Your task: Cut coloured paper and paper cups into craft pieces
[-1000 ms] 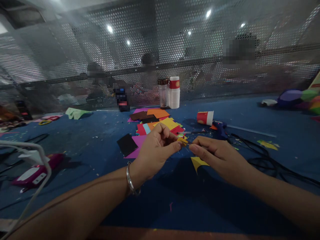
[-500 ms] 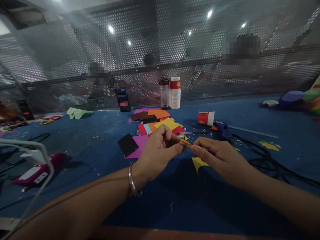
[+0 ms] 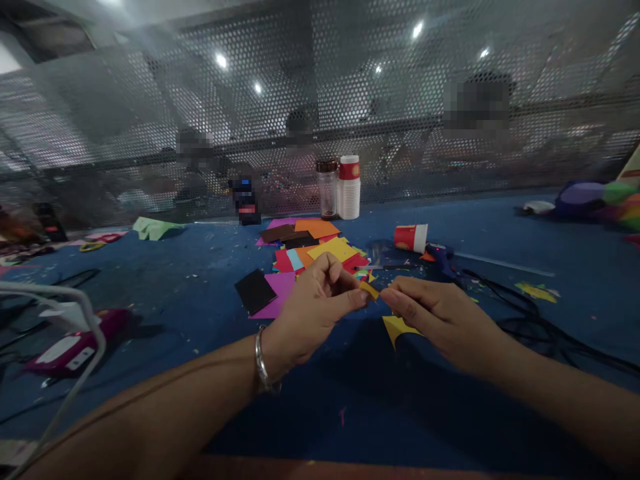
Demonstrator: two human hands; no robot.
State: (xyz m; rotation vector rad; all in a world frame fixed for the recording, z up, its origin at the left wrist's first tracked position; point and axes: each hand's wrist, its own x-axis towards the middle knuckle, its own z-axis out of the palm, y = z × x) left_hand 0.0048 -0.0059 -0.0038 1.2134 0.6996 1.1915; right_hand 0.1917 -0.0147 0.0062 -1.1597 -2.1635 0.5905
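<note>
My left hand (image 3: 320,300), with a silver bangle at the wrist, pinches a small folded-looking strip of yellow paper (image 3: 369,291) between thumb and fingers. Facing it, my right hand (image 3: 430,310) is closed, its thumb pressed to the index finger right at the strip's free end. Whether those fingertips hold anything is too small to tell. Under the right hand lies a yellow paper cutout (image 3: 396,328) with a curved edge, partly covered. Behind the left hand is a pile of coloured paper, with a yellow sheet (image 3: 333,249) on top and a black square (image 3: 255,292) nearer.
A red and white paper cup (image 3: 410,238) lies on its side by a blue glue gun (image 3: 443,259), whose black cable (image 3: 540,327) runs right. A clear jar (image 3: 328,190) and stacked cups (image 3: 349,190) stand by the mesh panel. A magenta power strip (image 3: 75,343) sits left.
The yellow strip shows a broader face and is tilted more between the hands. My right fingertips have shifted slightly off its end. The left hand keeps its pinch.
</note>
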